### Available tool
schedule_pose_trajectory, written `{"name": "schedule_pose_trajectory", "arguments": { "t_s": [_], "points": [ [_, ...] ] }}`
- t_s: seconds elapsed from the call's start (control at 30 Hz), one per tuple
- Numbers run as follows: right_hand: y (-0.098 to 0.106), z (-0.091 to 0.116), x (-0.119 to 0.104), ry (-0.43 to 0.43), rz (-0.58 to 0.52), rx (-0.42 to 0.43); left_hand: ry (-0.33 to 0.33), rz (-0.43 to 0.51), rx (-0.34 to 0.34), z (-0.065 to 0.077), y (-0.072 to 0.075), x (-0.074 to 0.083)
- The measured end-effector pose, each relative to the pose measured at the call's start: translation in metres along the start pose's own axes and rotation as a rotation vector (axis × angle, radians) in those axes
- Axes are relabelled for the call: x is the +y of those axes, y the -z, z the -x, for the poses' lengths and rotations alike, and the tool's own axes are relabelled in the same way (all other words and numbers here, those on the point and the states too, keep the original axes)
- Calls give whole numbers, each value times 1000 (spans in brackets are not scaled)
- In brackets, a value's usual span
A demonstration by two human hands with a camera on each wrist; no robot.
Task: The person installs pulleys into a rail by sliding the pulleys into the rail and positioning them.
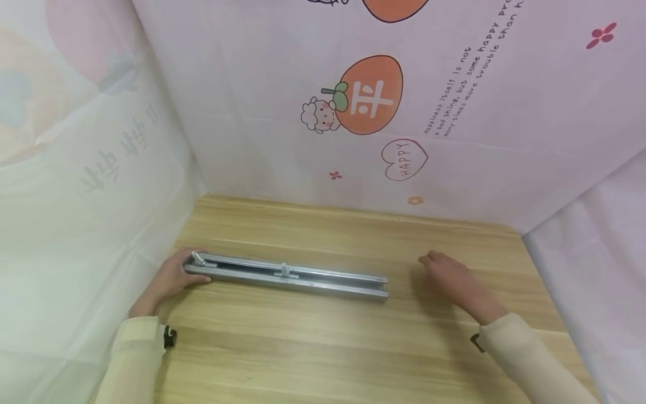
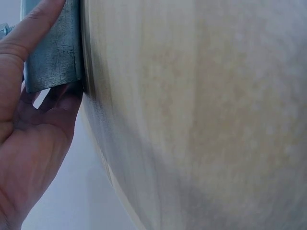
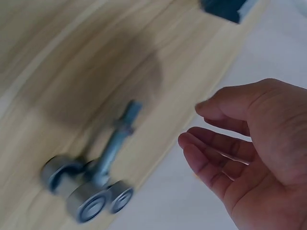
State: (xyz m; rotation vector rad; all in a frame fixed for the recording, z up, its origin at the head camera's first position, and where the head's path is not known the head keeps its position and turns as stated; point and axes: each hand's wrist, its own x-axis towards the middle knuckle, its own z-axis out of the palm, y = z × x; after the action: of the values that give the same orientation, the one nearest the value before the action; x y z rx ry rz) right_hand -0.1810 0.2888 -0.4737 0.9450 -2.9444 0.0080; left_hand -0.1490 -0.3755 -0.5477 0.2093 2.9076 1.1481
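Note:
A straight silver metal channel rail (image 1: 313, 283) lies on the wooden table, its slot facing up. One bolt (image 1: 199, 259) stands tilted in the slot near the left end, another bolt (image 1: 285, 270) near the middle. My left hand (image 1: 174, 275) grips the rail's left end, thumb along the near side; in the left wrist view the thumb lies over the metal (image 2: 53, 62). Past the rail's right end, my right hand (image 1: 451, 280) hovers with loosely bent fingers, holding nothing. The right wrist view shows a blurred roller trolley (image 3: 88, 203) with a threaded bolt on the table, apart from that hand.
The wood-grain table (image 1: 328, 348) reaches a printed fabric wall (image 1: 272, 146) at the back. More pale fabric hangs at the left (image 1: 65, 235) and right (image 1: 605, 258) sides. I cannot make out the trolley in the head view.

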Motion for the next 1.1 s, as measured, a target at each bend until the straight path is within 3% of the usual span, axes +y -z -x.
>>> {"name": "schedule_pose_trajectory", "arguments": {
  "t_s": [0.4, 1.1],
  "points": [
    [-20, 16, 27, 32, -10, -84, 0, 5, 5, 0, 0, -1],
    [-32, 19, 35, 122, 115, -92, 21, 11, 3, 1, 1, 2]
  ]
}}
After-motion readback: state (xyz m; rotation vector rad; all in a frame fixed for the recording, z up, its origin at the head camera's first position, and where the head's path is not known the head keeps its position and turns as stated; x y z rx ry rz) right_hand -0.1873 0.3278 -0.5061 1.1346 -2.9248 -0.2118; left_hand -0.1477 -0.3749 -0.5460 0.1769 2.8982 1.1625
